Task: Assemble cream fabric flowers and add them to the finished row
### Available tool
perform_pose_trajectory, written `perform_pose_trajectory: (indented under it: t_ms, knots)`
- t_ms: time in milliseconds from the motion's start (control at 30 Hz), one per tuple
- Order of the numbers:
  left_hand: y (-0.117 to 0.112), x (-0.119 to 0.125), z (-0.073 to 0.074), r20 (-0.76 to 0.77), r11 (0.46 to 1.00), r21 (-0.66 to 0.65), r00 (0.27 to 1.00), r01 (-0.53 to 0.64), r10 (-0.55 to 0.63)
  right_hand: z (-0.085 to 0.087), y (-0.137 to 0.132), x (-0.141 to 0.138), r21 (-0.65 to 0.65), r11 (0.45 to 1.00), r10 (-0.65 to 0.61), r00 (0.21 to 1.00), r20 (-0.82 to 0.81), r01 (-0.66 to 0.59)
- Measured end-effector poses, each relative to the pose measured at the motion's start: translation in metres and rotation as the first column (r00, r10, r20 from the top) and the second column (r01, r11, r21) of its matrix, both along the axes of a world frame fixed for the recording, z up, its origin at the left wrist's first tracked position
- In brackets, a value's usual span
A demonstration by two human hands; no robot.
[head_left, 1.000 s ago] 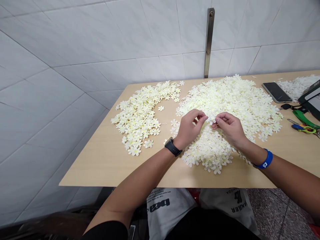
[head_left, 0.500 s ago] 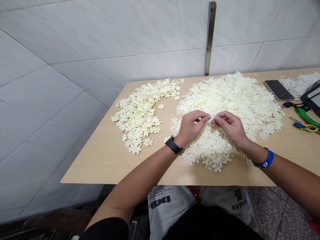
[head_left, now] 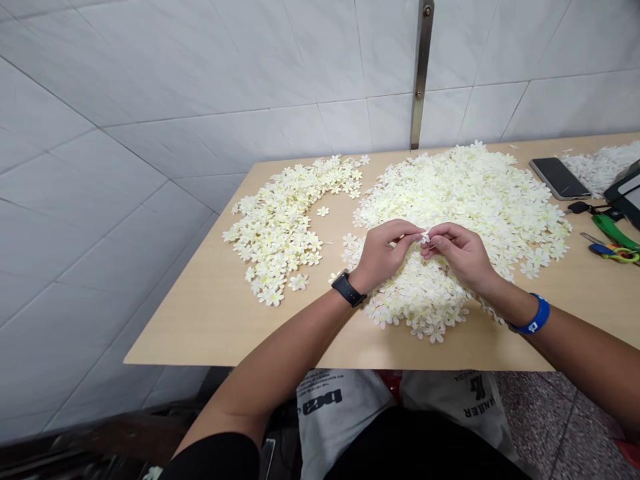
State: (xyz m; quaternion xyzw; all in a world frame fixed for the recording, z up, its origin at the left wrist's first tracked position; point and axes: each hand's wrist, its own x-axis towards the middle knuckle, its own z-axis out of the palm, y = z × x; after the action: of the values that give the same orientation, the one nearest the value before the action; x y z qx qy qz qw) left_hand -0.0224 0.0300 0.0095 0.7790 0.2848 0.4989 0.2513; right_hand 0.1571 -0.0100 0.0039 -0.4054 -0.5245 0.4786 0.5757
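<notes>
My left hand (head_left: 383, 253) and my right hand (head_left: 460, 253) meet above the big pile of cream fabric flowers (head_left: 480, 200). Both pinch one small white flower (head_left: 425, 237) between thumb and fingertips. The left wrist carries a black watch (head_left: 347, 290), the right a blue band (head_left: 535, 315). A second, thinner spread of flowers (head_left: 285, 220) lies to the left on the wooden table (head_left: 200, 313).
A phone (head_left: 560, 178) lies at the back right beside another white heap (head_left: 600, 163). Scissors with coloured handles (head_left: 613, 252), a green tool (head_left: 613, 232) and a dark box (head_left: 627, 193) sit at the right edge. A tiled wall and a metal bracket (head_left: 419, 73) stand behind.
The fingertips of both hands have closed in tighter on the small flower. The view has shifted slightly; the hands stay in the same spot over the pile.
</notes>
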Motion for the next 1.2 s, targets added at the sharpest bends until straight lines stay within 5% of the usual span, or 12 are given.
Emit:
perform_pose_trajectory:
  t_ms: [733, 900, 1033, 1200]
  knots:
    - [0.004, -0.001, 0.000, 0.039, 0.997, 0.005, 0.996, 0.080, -0.080, -0.003, 0.000, 0.002, -0.032, 0.998, 0.056, 0.998, -0.029, -0.057]
    - [0.002, -0.001, 0.003, 0.038, 0.994, -0.082, 0.997, 0.066, -0.063, -0.002, -0.001, 0.002, 0.004, 1.000, 0.001, 0.998, 0.060, -0.001]
    - [0.008, -0.004, 0.004, 0.083, 0.980, -0.192, 0.994, -0.048, 0.065, 0.000, -0.002, 0.002, 0.002, 0.998, -0.061, 0.994, 0.086, 0.061]
    - [0.019, -0.008, -0.002, 0.060, 0.956, -0.252, 0.984, -0.148, 0.169, -0.001, 0.001, 0.005, 0.061, 0.963, -0.269, 0.956, 0.118, 0.264]
